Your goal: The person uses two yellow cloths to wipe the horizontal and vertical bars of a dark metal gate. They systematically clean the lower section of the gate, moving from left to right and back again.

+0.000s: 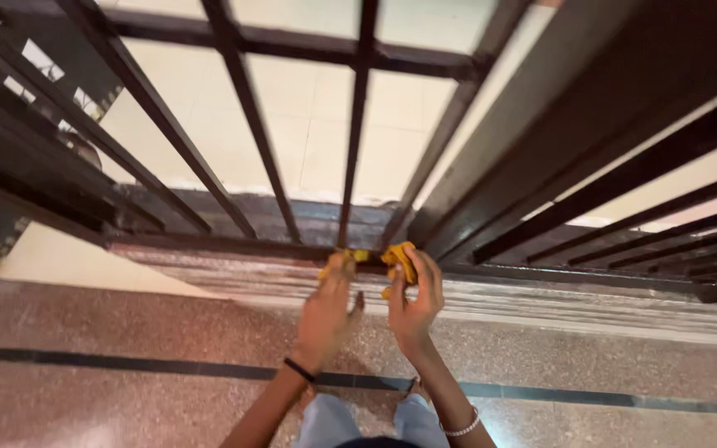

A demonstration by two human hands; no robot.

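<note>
A yellow cloth is stretched between both of my hands at the foot of a dark metal grille gate. My left hand grips one end of the cloth, with a black band on its wrist. My right hand grips the bunched other end, with a beaded bracelet on its wrist. The cloth lies against the gate's bottom rail, close to one vertical bar. Both hands hover over the grey stone threshold.
A second dark grille panel stands open at the right, angled toward me. Pale floor tiles lie beyond the bars. I stand on speckled reddish floor with a dark inlaid stripe. My knees in light jeans show below.
</note>
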